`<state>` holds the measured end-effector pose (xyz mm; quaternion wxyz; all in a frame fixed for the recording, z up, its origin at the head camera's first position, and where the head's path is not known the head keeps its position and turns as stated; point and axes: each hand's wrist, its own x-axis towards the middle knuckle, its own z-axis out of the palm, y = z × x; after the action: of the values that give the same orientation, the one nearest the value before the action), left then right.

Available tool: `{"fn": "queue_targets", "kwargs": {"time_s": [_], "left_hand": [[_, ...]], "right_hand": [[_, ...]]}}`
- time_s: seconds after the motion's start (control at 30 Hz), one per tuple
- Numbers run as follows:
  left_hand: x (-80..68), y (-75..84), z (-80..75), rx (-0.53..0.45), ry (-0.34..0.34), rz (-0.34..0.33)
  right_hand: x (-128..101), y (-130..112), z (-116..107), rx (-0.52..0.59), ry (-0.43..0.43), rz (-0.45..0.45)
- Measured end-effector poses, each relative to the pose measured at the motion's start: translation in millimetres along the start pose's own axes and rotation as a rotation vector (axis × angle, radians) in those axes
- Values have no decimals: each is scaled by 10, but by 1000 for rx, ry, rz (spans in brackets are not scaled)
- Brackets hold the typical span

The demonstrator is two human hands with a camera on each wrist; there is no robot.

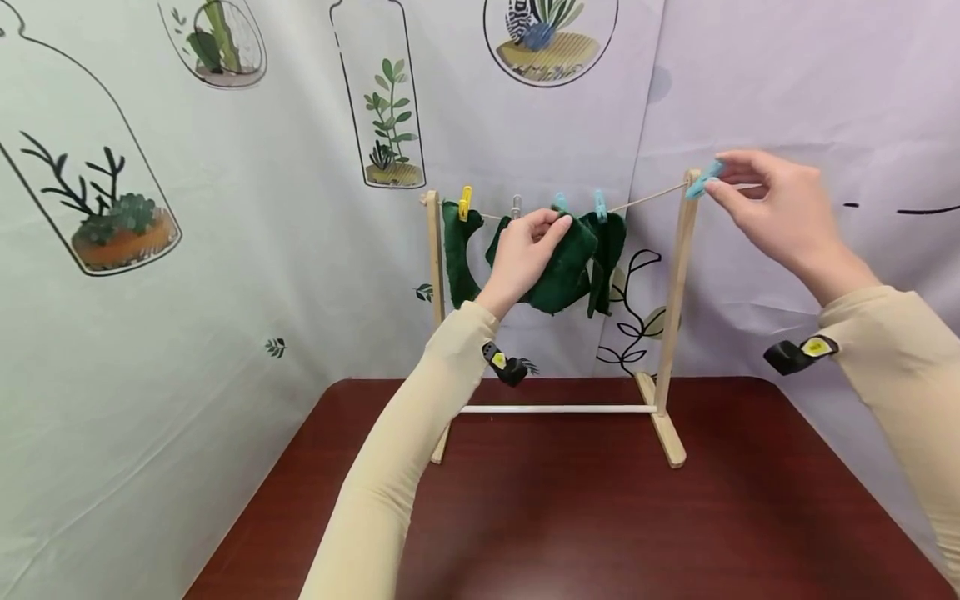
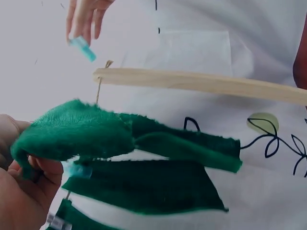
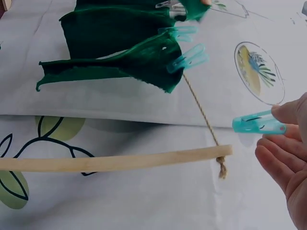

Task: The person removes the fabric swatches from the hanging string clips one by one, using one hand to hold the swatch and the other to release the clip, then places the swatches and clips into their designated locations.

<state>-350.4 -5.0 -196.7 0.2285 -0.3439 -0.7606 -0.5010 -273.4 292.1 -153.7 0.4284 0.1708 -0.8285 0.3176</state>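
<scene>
My left hand (image 1: 521, 258) pinches the upper edge of a green cloth piece (image 2: 76, 132) at the line. Between thumb and fingers, my right hand (image 1: 787, 208) holds a light-blue clothespin (image 3: 259, 123) beside the top of the right post, apart from the string. Other green cloth (image 1: 459, 258) hangs along the string (image 1: 651, 200). A yellow clothespin (image 1: 465, 202) grips it at the left end. Farther right are a clear clothespin (image 1: 516, 206) and two light-blue ones, including the rightmost clothespin (image 1: 600, 206). My left hand hides part of the cloth in the head view.
The string is tied between wooden posts, the right post (image 1: 677, 300) standing on a flat foot (image 1: 667, 437). A white rod (image 1: 558, 409) joins the stand low down. It stands on a dark red table (image 1: 555, 517). Behind hangs a white cloth backdrop (image 1: 300, 208) with printed plants.
</scene>
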Motion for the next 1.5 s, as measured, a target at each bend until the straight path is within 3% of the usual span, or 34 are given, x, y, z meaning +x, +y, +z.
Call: {"fn": "queue_targets", "kwargs": {"time_s": [0.13, 0.27, 0.6, 0.8, 1.03, 1.27, 1.5], "left_hand": [[-93, -48, -179, 9, 18, 8], [-188, -124, -401, 21, 46, -38], [-369, -337, -992, -56, 231, -130], [-526, -369, -1311, -7, 308, -152], [-733, -450, -1621, -1, 337, -190], [-942, -526, -1880, 56, 351, -228], [-1188, -713, -2016, 134, 363, -277]], "right_hand": [[-103, 76, -17, 17, 16, 31], [-216, 137, -41, 40, 13, 84], [-384, 215, -158, 67, 5, 198], [-539, 338, -171, -2, 36, 218], [-740, 489, -214, -3, 35, 272], [-906, 586, -309, -73, 40, 347], [-1095, 676, -330, -72, 41, 384]]}}
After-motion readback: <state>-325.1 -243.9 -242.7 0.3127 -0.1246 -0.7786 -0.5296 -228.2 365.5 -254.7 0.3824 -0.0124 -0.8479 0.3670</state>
